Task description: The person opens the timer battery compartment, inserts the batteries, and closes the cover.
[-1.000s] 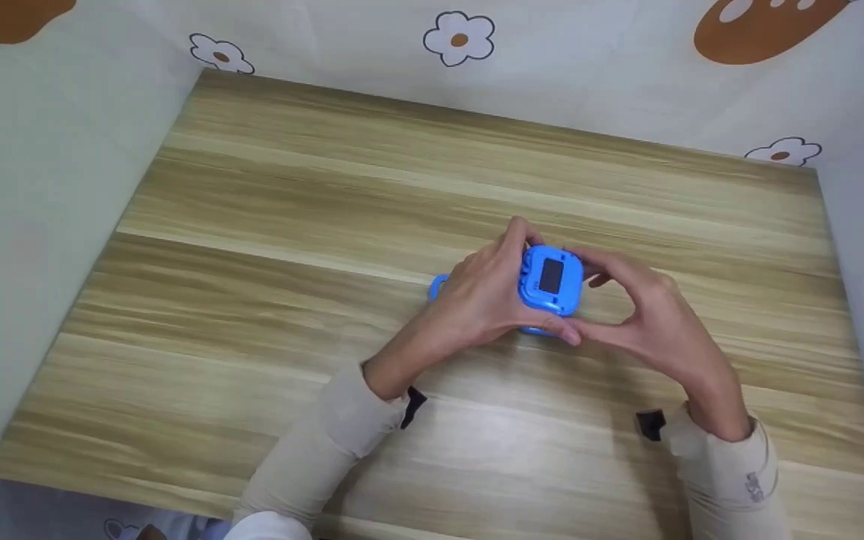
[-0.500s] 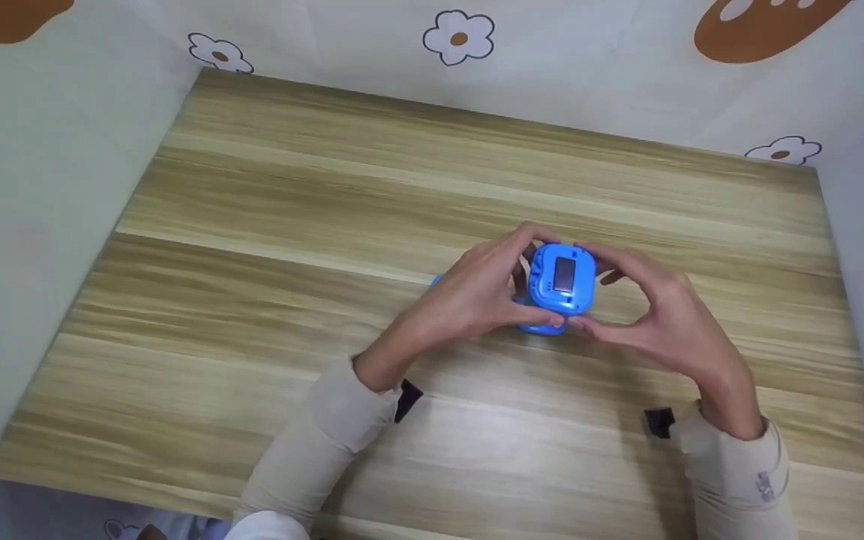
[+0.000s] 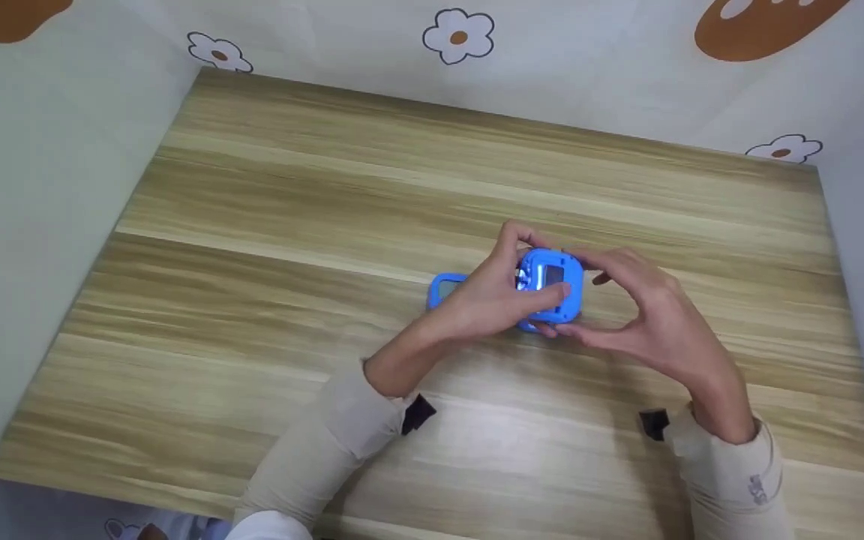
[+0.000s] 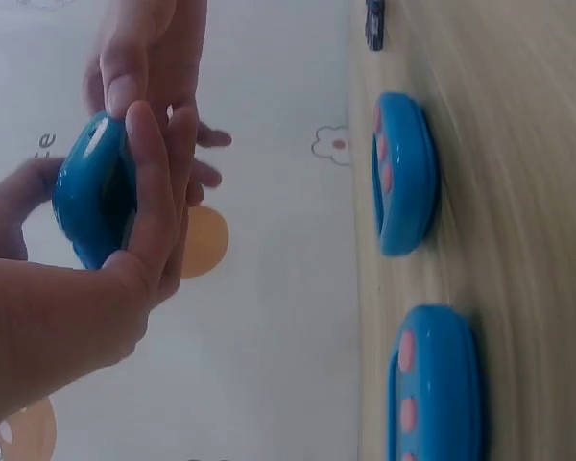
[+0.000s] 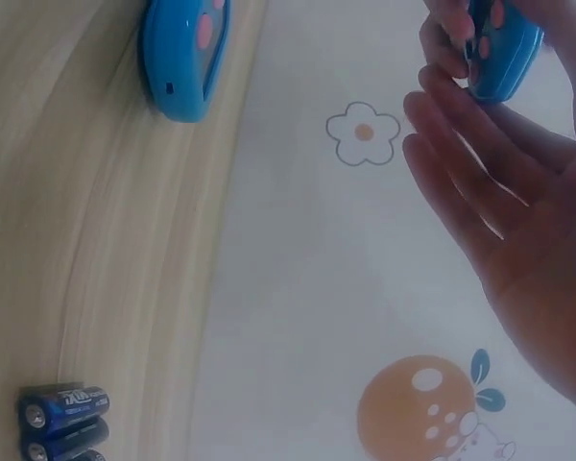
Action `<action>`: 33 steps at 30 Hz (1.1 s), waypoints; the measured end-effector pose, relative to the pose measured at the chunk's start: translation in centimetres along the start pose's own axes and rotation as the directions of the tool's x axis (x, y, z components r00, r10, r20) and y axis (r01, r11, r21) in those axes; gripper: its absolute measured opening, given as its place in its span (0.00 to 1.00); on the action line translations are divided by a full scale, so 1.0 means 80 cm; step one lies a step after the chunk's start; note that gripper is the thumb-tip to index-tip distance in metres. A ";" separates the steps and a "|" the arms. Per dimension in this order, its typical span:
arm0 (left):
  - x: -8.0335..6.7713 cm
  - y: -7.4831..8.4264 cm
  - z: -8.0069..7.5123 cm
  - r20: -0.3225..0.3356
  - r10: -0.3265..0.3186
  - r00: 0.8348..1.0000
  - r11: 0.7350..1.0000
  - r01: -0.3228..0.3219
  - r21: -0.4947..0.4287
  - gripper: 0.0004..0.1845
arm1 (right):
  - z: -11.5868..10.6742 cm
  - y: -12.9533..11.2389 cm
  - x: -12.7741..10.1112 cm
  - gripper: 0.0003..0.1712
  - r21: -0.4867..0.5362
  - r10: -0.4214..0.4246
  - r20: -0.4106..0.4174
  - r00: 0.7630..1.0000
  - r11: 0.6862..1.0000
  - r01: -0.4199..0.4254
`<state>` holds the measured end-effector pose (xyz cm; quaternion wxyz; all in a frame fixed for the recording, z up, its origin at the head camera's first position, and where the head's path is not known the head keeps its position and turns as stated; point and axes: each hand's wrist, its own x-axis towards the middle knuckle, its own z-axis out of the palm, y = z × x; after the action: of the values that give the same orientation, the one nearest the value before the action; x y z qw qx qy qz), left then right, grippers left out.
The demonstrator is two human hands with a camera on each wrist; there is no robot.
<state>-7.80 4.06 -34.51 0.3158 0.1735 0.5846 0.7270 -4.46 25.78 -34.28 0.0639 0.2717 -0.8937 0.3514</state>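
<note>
A table (image 3: 289, 225) is laid with a left device (image 3: 434, 292), a right device (image 4: 419, 178) and batteries (image 5: 69, 407).

The table is surfaced in pale and brown wood grain, streaked lengthwise. The left device, blue and with its screen turned up, is partly hidden in the head view; the right device, also blue, is set just beside it, apart, and is mostly covered from above. Pink buttons are seen on both, and a small dark slot is shown in the right device's end. The batteries, wrapped in blue, are lined up side by side to the right; the last is cut off by the right wrist view's edge.
</note>
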 end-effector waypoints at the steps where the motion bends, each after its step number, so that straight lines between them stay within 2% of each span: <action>1: 0.000 -0.002 0.002 -0.010 -0.015 1.000 0.997 0.015 -0.076 0.26 | 0.001 -0.002 0.000 0.47 -0.012 0.002 -0.002 1.000 1.000 -0.002; 4: 0.001 -0.006 0.007 -0.032 -0.052 0.998 0.972 0.043 -0.231 0.25 | 0.001 -0.010 0.002 0.47 -0.026 0.000 -0.011 1.000 1.000 0.000; 9: 0.003 -0.010 0.013 -0.073 -0.083 0.994 0.950 0.057 -0.307 0.24 | -0.003 -0.027 0.006 0.47 0.000 -0.025 -0.020 0.999 1.000 0.025; 14: 0.005 -0.013 0.014 -0.074 -0.084 0.994 0.948 0.057 -0.312 0.23 | -0.006 -0.029 0.007 0.47 -0.003 -0.007 -0.014 1.000 1.000 0.007; 23: 0.006 -0.015 0.016 -0.074 -0.065 0.995 0.948 0.039 -0.317 0.23 | -0.005 -0.010 0.003 0.48 -0.005 -0.009 -0.004 1.000 1.000 0.009; 28: 0.004 -0.011 0.020 -0.095 -0.079 0.992 0.960 0.050 -0.274 0.24 | -0.012 -0.020 0.004 0.47 0.015 -0.004 0.005 1.000 1.000 0.004; 30: 0.003 -0.009 0.019 -0.096 -0.090 0.991 0.966 0.063 -0.250 0.25 | -0.016 -0.027 0.004 0.47 0.037 -0.008 0.012 1.000 0.999 0.007; 33: 0.002 -0.007 0.017 -0.105 -0.102 0.989 0.974 0.078 -0.214 0.26 | -0.022 -0.033 0.005 0.44 0.123 -0.038 -0.005 0.999 0.992 0.038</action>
<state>-6.92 5.29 -34.73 0.3308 0.0704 0.5294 0.7781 -3.57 25.19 -31.28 0.0547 0.2915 -0.8649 0.4049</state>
